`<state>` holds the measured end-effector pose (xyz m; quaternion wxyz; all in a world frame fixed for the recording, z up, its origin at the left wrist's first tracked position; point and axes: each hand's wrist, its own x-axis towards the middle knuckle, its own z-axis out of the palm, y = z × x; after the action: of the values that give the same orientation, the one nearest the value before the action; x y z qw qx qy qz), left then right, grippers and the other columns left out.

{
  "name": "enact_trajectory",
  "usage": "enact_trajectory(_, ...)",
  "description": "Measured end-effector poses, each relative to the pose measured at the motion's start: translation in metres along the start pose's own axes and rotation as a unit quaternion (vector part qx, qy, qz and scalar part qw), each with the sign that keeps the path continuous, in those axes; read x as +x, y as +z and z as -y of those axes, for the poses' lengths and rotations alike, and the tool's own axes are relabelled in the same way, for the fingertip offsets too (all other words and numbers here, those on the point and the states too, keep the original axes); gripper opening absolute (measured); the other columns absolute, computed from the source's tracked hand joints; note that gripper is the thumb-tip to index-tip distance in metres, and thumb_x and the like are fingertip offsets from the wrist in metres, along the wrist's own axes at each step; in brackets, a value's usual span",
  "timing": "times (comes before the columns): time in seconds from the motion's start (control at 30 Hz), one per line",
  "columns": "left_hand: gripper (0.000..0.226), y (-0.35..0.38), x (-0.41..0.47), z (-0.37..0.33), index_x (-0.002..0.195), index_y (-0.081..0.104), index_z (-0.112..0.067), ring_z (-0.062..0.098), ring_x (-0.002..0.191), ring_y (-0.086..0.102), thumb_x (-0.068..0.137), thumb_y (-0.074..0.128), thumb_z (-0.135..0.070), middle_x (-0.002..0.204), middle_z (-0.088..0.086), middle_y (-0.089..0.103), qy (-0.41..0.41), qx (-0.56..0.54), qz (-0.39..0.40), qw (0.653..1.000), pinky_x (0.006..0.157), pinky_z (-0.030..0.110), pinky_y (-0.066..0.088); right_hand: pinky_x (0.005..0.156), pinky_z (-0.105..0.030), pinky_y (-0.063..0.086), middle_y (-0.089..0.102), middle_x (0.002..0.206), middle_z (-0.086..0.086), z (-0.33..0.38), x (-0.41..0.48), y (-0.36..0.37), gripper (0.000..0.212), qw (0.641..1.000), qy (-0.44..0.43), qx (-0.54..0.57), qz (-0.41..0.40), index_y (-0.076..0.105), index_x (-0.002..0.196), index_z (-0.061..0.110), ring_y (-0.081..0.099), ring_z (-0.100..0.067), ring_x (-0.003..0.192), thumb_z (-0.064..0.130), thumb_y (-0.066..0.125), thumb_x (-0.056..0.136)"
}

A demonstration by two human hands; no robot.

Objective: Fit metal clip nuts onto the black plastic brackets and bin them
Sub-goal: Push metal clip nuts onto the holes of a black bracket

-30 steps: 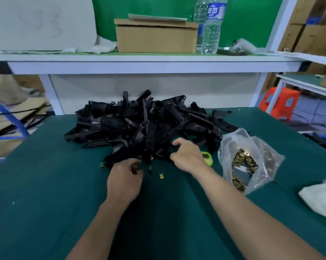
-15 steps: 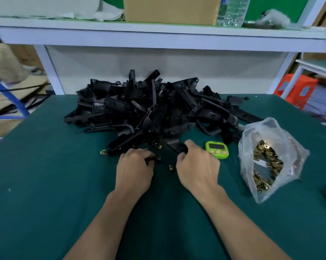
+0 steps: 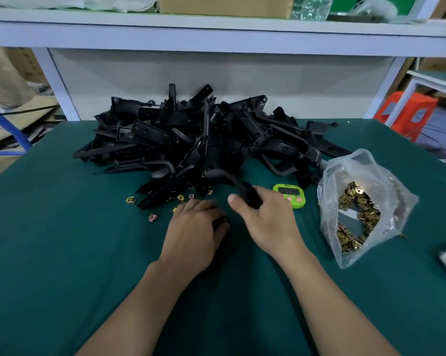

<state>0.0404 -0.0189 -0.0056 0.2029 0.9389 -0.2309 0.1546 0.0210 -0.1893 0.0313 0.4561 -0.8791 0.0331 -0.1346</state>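
black brackets [image 3: 206,140] lie heaped at the tabletop's [image 3: 63,253] far centre. right hand [image 3: 265,222] grip is clamped on one bracket [image 3: 250,197] at the heap's near edge; left hand [image 3: 193,232] grip pinches a small black part [image 3: 220,222] beside loose clip nuts [image 3: 152,217].

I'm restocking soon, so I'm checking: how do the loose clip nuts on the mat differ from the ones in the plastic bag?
The loose clip nuts are few and lie scattered singly; the bagged clip nuts are many, heaped together. The loose ones sit on the bare green mat at the front edge of the bracket pile; the bagged ones sit inside a clear plastic bag at the right. Both are small, square, yellowish metal.
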Motion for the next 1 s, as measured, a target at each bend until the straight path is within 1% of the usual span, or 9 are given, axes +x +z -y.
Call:
enact_trajectory(0.13,0.006,-0.002,0.003,0.001,0.091,0.079,-0.021,0.019,0.103,0.057,0.085,0.08,-0.021,0.106,-0.008,0.075,-0.023,-0.038,-0.039,0.998,0.088,0.021,0.029,0.059,-0.03,0.046,0.067,0.056,0.003,-0.003,0.006,-0.016,0.058,0.994,0.078,0.004,0.082,0.073,0.074,0.019,0.063,-0.01,0.054,0.071,0.048,0.08)
enact_trajectory(0.27,0.017,-0.005,0.0,0.001,0.088,0.069,-0.024,0.006,0.097,0.051,0.083,0.08,-0.011,0.094,-0.017,0.067,-0.047,-0.089,-0.067,0.993,0.085,0.018,0.032,0.051,-0.031,0.045,0.07,0.064,-0.011,-0.014,0.009,-0.028,0.005,0.973,0.134,0.092,0.165,0.06,0.093,0.021,0.064,-0.03,0.047,0.027,0.061,0.092)
enact_trajectory(0.4,0.021,-0.007,-0.001,0.0,0.091,0.051,-0.035,0.004,0.085,0.048,0.099,0.06,-0.018,0.085,-0.016,0.056,-0.121,-0.161,-0.082,0.976,0.068,0.015,0.034,0.056,-0.037,0.048,0.065,0.069,-0.014,-0.02,0.009,-0.03,0.006,0.963,0.135,0.156,0.171,0.061,0.096,0.013,0.069,-0.03,0.058,0.009,0.065,0.093)
enact_trajectory(0.57,0.022,-0.008,-0.003,-0.001,0.088,0.044,-0.033,0.011,0.064,0.05,0.105,0.047,-0.019,0.076,-0.006,0.058,-0.149,-0.217,-0.053,0.963,0.056,0.02,0.033,0.066,-0.037,0.052,0.067,0.072,-0.009,-0.018,0.01,-0.03,0.014,0.981,0.108,-0.058,0.149,0.061,0.087,0.013,0.069,-0.022,0.067,0.024,0.067,0.093)
enact_trajectory(0.63,0.017,-0.011,-0.005,-0.003,0.09,0.041,-0.029,0.012,0.062,0.049,0.105,0.045,-0.021,0.07,-0.006,0.055,-0.123,-0.209,-0.055,0.969,0.053,0.023,0.036,0.069,-0.038,0.046,0.062,0.081,-0.002,-0.014,0.007,-0.025,0.017,0.955,0.084,-0.246,0.144,0.049,0.092,0.02,0.062,-0.028,0.077,0.034,0.059,0.096)
enact_trajectory(0.7,0.016,-0.011,-0.005,-0.005,0.091,0.041,-0.027,0.011,0.061,0.047,0.105,0.045,-0.02,0.065,-0.007,0.051,-0.106,-0.203,-0.06,0.972,0.052,0.023,0.034,0.065,-0.038,0.036,0.055,0.079,0.0,-0.009,0.003,-0.016,0.017,0.936,0.066,-0.332,0.098,0.041,0.096,0.021,0.051,-0.026,0.069,0.028,0.057,0.095)
enact_trajectory(0.8,0.018,-0.01,-0.006,-0.006,0.09,0.044,-0.028,0.01,0.061,0.05,0.105,0.051,-0.022,0.064,-0.008,0.053,-0.117,-0.195,-0.055,0.972,0.053,0.026,0.036,0.055,-0.036,0.026,0.049,0.07,0.003,-0.007,-0.004,-0.003,0.028,0.935,0.065,-0.345,0.049,0.037,0.099,0.021,0.038,-0.019,0.058,0.02,0.06,0.085)
enact_trajectory(0.9,0.019,-0.011,-0.006,-0.004,0.086,0.048,-0.03,0.009,0.061,0.058,0.101,0.058,-0.029,0.063,-0.01,0.061,-0.136,-0.158,-0.077,0.975,0.054,0.028,0.044,0.064,-0.036,0.034,0.043,0.069,0.006,-0.009,-0.007,0.002,0.027,0.954,0.074,-0.287,0.045,0.046,0.099,0.021,0.041,-0.025,0.065,0.037,0.063,0.085)
enact_trajectory(1.0,0.015,-0.013,-0.005,-0.005,0.084,0.057,-0.03,0.003,0.07,0.062,0.093,0.069,-0.032,0.061,-0.014,0.064,-0.162,-0.133,-0.098,0.973,0.054,0.017,0.045,0.068,-0.036,0.038,0.045,0.07,0.009,-0.016,-0.008,-0.002,0.024,0.964,0.075,-0.25,0.045,0.052,0.091,0.024,0.046,-0.027,0.07,0.044,0.064,0.083)
